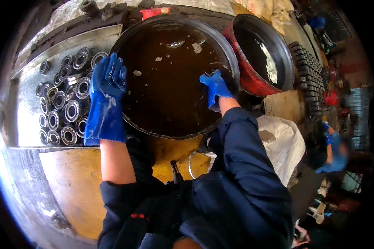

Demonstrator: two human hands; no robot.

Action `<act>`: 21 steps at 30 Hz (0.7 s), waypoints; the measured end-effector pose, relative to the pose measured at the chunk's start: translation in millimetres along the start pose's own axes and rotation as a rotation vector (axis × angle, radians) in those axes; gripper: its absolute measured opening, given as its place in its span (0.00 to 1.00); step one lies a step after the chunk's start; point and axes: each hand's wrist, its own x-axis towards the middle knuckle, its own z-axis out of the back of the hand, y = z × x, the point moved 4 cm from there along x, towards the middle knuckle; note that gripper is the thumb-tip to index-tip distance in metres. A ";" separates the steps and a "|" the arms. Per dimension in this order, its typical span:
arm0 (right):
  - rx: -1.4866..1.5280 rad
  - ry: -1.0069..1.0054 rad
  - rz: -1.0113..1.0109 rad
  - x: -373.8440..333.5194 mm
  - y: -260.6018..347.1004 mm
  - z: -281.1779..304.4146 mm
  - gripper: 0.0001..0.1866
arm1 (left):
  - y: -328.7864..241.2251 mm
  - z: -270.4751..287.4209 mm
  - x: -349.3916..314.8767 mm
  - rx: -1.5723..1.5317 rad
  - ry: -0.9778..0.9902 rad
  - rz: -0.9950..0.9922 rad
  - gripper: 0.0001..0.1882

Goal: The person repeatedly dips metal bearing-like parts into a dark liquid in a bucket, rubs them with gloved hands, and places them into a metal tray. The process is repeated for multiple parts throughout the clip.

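"Two gloved hands, and how far along are they?"

"Partway, I would judge. Many bearings (67, 106) lie in the metal tray (27, 108) at the left of the frame, some flat and some tipped on edge. Whether those are finished or waiting, I can't tell."

"And the hands?"

"The left hand (108, 79) is at the big basin's left rim, beside the bearings, its fingers long and close together; I can't tell whether anything is under them. The right hand (217, 85) is over the basin's right side, fingers partly curled. Something dark shows by its fingertips, but I can't say it's gripped."

"What does the big basin (227, 47) hold?"

"Dark brown liquid (166, 91), with pale patches (197, 48) scattered on its surface, mostly toward the top. It is too murky to show whether any parts lie below, so what's left in there stays unknown."

"Other containers?"

"A red-sided basin (245, 72) just beside it, upper right; its inside is dark, with a bright glare. Farther right, dark pieces (308, 79) stand in close rows, perhaps already sorted. A white sack (284, 141) sits below the red one, contents hidden."
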 end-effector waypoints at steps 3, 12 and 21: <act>-0.239 -0.100 -0.007 18.5 8.0 -11.1 0.51 | -4.4 1.6 9.3 -0.049 0.022 0.022 0.18; -0.983 -0.251 -0.032 49.9 51.5 -2.5 0.38 | -0.5 10.3 14.4 -0.165 0.211 0.085 0.19; -1.350 -0.009 0.218 47.0 46.1 -27.0 0.24 | 14.0 6.9 16.2 -0.146 0.216 0.118 0.21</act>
